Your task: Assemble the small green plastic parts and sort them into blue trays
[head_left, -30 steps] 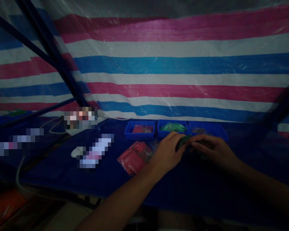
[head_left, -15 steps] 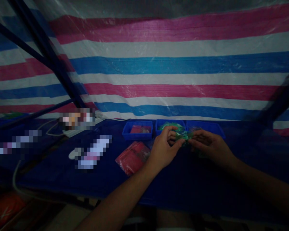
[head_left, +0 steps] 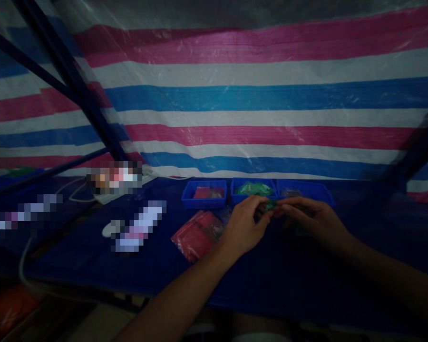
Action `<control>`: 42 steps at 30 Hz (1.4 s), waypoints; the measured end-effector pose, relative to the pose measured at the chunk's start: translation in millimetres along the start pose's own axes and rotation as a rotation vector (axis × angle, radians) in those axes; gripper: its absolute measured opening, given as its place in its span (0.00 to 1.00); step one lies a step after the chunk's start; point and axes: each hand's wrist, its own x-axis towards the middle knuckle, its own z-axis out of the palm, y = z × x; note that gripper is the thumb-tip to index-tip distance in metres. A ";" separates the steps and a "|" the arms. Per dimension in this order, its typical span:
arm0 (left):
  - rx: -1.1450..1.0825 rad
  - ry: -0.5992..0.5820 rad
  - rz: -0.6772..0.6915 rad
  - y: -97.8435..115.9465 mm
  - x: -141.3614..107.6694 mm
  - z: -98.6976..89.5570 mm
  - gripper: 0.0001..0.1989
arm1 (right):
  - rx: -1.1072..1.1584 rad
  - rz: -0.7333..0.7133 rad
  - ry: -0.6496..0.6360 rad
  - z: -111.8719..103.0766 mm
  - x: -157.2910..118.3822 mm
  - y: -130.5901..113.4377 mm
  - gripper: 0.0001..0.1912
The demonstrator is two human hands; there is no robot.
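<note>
My left hand [head_left: 248,222] and my right hand [head_left: 308,214] meet above the table, fingers closed on one small green plastic packet [head_left: 270,204]. Most of the packet is hidden by the fingers, and its contents cannot be made out. Just behind the hands, a blue tray [head_left: 235,195] contains several green packets [head_left: 255,188]. To its right stands another blue tray [head_left: 326,190] with something dark and small in it, partly covered by my right hand. Left of my left wrist lie clear bags with red contents [head_left: 196,232].
A third blue tray [head_left: 185,199] with red packets stands at the back left. On the blue table [head_left: 128,270] lie a white round object [head_left: 109,230] and a power strip [head_left: 109,194] with cables. A striped tarp [head_left: 257,133] hangs behind; dark metal bars [head_left: 82,109] slant at left.
Both hands have come slightly lower and closed more around the green packet, so less of it shows. More of the green packets in the middle tray is visible.
</note>
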 end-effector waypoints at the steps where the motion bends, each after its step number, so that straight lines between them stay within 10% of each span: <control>1: 0.001 0.020 -0.010 -0.6 0.4 -0.4 0.10 | -0.008 -0.010 0.025 -0.5 0.3 0.5 0.19; 42: -0.148 0.105 0.075 11.3 3.4 -9.1 0.06 | -0.288 -0.447 -0.063 -4.0 0.3 4.0 0.08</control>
